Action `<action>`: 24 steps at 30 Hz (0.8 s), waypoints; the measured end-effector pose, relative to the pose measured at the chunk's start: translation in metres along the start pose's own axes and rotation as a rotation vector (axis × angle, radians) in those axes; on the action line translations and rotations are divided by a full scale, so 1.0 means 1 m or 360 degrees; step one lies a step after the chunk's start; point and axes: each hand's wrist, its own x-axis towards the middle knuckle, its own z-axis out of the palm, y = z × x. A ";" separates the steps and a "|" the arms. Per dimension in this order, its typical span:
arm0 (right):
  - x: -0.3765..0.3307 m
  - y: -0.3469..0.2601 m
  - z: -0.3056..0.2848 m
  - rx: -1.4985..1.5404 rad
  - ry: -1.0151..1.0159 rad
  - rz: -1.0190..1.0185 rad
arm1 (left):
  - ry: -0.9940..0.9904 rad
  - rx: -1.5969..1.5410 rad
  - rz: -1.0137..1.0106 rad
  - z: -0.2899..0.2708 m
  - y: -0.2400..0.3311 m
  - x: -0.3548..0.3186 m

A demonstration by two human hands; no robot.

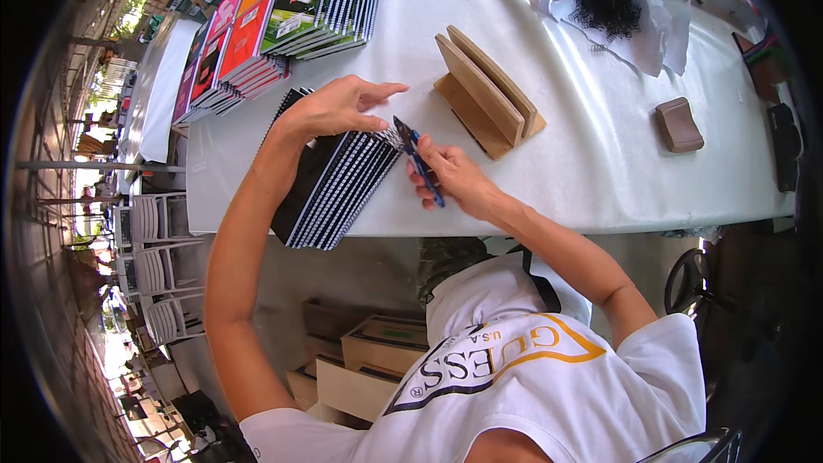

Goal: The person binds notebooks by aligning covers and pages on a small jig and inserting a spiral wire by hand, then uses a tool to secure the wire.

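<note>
A stack of black spiral notebooks (339, 193) lies near the table's front edge, its wire-bound sides toward me. Blue-handled pliers (424, 170) are gripped in my right hand (454, 178). Their dark jaws are at the far right corner of the stack, by the ends of the spirals. Over the stack's far end is my left hand (339, 107), fingers stretched and apart, with the thumb close to the plier jaws. It hides part of the top notebook, and I see nothing held in it.
A wooden stand (489, 94) with two upright boards is beyond my right hand. Piles of colourful notebooks (291, 13) fill the far left. Black wire scraps (607, 7) rest on crumpled paper (673, 43); a brown block (680, 125) sits rightward. Cardboard boxes (381, 343) stand below the table.
</note>
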 end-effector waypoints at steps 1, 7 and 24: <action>0.004 0.004 0.005 0.0099 -0.0060 0.0054 | -0.0036 -0.0216 -0.0072 0.001 0.005 0.000; 0.008 0.011 0.035 0.0418 -0.0311 0.0219 | -0.0043 -0.0175 -0.0072 0.001 0.002 0.005; 0.015 0.012 0.046 0.0516 -0.0337 0.0244 | 0.0083 -0.0136 0.0031 0.004 -0.009 0.006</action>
